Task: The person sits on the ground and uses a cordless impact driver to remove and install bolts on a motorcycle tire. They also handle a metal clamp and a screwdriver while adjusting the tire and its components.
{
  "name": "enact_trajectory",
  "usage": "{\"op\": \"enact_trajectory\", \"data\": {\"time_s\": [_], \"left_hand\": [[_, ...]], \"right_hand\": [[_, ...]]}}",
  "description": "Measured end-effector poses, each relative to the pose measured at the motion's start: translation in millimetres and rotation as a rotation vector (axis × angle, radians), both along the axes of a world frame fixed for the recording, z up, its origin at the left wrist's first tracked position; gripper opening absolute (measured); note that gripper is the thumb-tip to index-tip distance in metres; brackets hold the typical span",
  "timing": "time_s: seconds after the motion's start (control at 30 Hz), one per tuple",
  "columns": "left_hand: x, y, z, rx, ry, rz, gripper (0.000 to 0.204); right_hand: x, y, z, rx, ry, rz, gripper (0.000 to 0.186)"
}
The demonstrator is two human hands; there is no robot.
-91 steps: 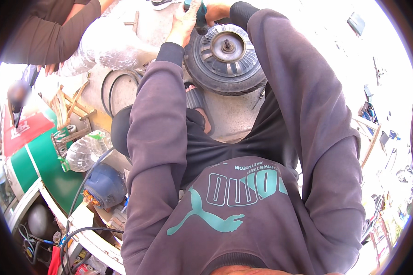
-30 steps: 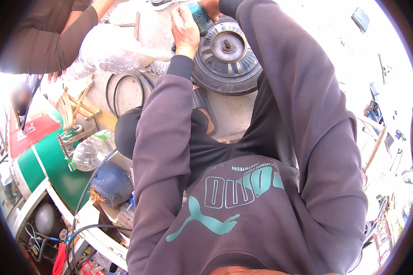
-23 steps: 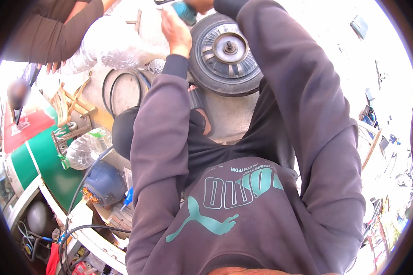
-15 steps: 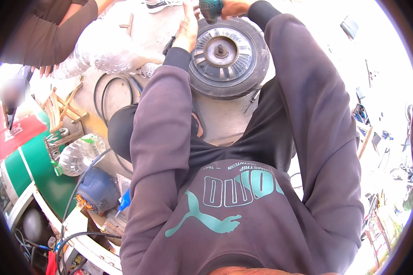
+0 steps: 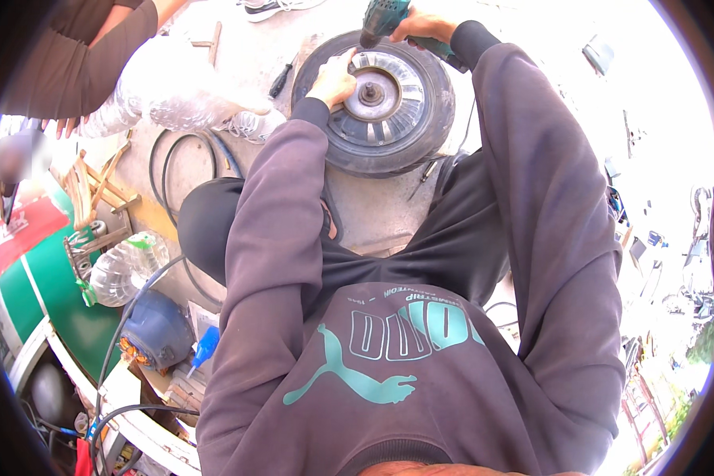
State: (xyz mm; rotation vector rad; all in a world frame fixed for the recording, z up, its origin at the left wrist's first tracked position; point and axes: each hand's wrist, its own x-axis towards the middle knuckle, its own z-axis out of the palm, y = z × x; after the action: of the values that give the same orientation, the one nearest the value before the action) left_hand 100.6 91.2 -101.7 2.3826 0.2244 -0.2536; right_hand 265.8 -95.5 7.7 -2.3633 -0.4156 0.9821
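Note:
A hub-motor wheel [image 5: 404, 87] with a black tyre and a finned metal cover lies flat on the ground between my legs. My left hand [image 5: 333, 81] rests on the left side of that cover, its fingers drawn together at the upper rim. Whatever they pinch there, if anything, is too small to make out. In my right hand [image 5: 422, 24] is a teal and black power drill [image 5: 384, 17], held over the wheel's far edge. Its nose points down near my left fingertips. A threaded axle stub [image 5: 370, 93] stands up from the hub's centre.
A black-handled screwdriver [image 5: 281, 81] lies left of the wheel, and a thin tool [image 5: 423, 179] lies at its near right. Another person's arm [image 5: 95, 71] is at upper left, near plastic wrapping [image 5: 166, 87]. Black hose [image 5: 160, 159], a clear bottle [image 5: 127, 274] and a blue motor [image 5: 157, 329] are left.
My left hand has come down from beyond the wheel's edge onto the cover. The drill has shifted slightly right and tilted, showing more of its body. The screwdriver at the left is now uncovered.

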Motion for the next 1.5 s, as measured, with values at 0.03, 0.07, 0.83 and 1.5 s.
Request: {"op": "enact_trajectory", "data": {"time_s": [0.03, 0.07, 0.83, 1.5], "left_hand": [[5.1, -1.0, -0.1, 0.044, 0.04, 0.001, 0.071], [9.9, -1.9, -0.1, 0.087, 0.079, 0.0, 0.071], [20.2, 0.4, -12.6, 0.05, 0.232, 0.089, 0.072], [44.1, -27.0, 88.0, -0.927, -0.392, 0.547, 0.058]], "right_hand": [[1.3, -0.4, -2.5, 0.021, 0.005, 0.014, 0.025], [2.5, -1.2, -5.0, 0.042, 0.011, 0.027, 0.025], [2.3, -0.8, -35.8, 0.132, 0.029, 0.027, 0.032], [-18.5, 39.6, 6.8, -0.122, -0.585, 0.458, 0.024]]}}
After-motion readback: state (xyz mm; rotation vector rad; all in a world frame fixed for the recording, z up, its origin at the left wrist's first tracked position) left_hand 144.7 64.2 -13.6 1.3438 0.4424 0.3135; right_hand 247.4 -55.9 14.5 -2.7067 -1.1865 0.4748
